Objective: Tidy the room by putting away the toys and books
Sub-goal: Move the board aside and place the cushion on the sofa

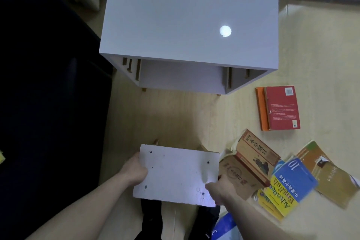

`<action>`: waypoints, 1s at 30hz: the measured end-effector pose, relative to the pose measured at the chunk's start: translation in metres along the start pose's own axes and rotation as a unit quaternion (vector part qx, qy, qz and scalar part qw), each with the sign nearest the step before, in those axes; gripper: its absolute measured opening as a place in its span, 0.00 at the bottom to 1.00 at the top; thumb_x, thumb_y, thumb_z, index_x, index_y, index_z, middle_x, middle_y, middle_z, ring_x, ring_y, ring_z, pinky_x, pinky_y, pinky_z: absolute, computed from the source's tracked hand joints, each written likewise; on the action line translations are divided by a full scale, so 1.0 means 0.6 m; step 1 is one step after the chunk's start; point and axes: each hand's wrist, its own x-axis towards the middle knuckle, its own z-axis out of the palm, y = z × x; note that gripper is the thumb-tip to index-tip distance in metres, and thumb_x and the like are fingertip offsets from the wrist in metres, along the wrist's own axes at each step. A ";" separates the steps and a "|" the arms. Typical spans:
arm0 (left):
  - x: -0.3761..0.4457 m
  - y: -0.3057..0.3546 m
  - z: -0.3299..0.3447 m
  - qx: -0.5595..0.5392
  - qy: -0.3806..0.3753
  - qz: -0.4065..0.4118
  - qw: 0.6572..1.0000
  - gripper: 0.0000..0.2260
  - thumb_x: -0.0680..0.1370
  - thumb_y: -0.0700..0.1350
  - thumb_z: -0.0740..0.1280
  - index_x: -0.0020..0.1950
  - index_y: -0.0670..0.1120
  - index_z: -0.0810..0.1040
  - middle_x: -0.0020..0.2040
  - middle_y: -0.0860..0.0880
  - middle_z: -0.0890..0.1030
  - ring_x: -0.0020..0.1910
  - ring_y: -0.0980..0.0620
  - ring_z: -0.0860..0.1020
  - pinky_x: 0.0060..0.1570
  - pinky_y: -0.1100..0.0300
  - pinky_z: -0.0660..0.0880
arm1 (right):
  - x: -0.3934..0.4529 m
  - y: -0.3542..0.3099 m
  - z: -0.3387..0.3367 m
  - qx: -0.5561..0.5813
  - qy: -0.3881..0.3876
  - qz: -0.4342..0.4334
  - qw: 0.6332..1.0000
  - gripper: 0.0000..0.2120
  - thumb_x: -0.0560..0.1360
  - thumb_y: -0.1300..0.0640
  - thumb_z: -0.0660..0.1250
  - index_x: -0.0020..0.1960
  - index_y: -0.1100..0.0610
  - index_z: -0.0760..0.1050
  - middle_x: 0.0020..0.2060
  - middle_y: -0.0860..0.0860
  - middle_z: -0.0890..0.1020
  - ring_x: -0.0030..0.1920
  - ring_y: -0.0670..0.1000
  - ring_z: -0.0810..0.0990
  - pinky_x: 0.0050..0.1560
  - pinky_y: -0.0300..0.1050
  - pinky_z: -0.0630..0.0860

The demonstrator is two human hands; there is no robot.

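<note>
Head view, looking straight down. Both hands out in front, gripping a white board (176,174) by its two short edges. Left hand (136,169) clamped on the left edge, thumb side up, fingers curled under and out of sight. Right hand (218,189) pinching the near right corner, fingers wrapped round the edge. Held level above the wooden floor (175,115), screw holes dotted near the corners, so probably a drawer bottom seen from underneath or a loose shelf; hard to tell which. Two-handed hold likely there to keep it flat and square for lining up.

Farther off, a glossy white cabinet (191,13), its front open toward the camera, wooden runners showing down both inner sides. Empty slot facing the board, which suggests that is where it belongs.

Off to the right on the floor, the books, none put away yet. Red book (282,108) lying flat on an orange one (260,109), well apart from the hands. Nearer, a loose heap: brown book (255,154) splayed open-ish, blue book (294,180) overlapping a yellow book (280,198), another tan book (329,177) at the far right. Heap just beside the right hand, not touching as far as visible.

No toys in sight. Dark mass along the left, likely a sofa. Dark socks or trousers at the near edge, below the board.
</note>
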 end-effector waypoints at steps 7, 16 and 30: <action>-0.015 -0.015 0.005 -0.022 -0.021 -0.017 0.999 0.12 0.79 0.40 0.62 0.48 0.58 0.69 0.48 0.58 0.76 0.47 0.54 0.77 0.48 0.56 0.74 | -0.013 0.024 0.022 -0.008 -0.005 0.013 1.000 0.18 0.72 0.58 0.64 0.61 0.59 0.71 0.45 0.50 0.77 0.46 0.53 0.79 0.44 0.46 0.80; 0.002 -0.004 -0.031 -0.105 0.044 -0.020 0.993 0.12 0.78 0.53 0.68 0.62 0.56 0.75 0.52 0.57 0.82 0.49 0.55 0.81 0.42 0.56 0.77 | -0.010 -0.028 -0.007 0.026 0.038 -0.039 0.998 0.18 0.74 0.61 0.64 0.63 0.55 0.70 0.48 0.49 0.78 0.45 0.48 0.77 0.37 0.41 0.72; -0.040 -0.001 -0.063 -0.006 -0.058 0.020 0.998 0.32 0.78 0.38 0.67 0.82 0.48 0.61 0.74 0.49 0.71 0.72 0.46 0.72 0.63 0.56 0.73 | -0.059 -0.047 -0.030 -0.033 0.007 -0.065 0.997 0.31 0.73 0.58 0.64 0.75 0.56 0.66 0.57 0.51 0.81 0.48 0.51 0.78 0.50 0.44 0.75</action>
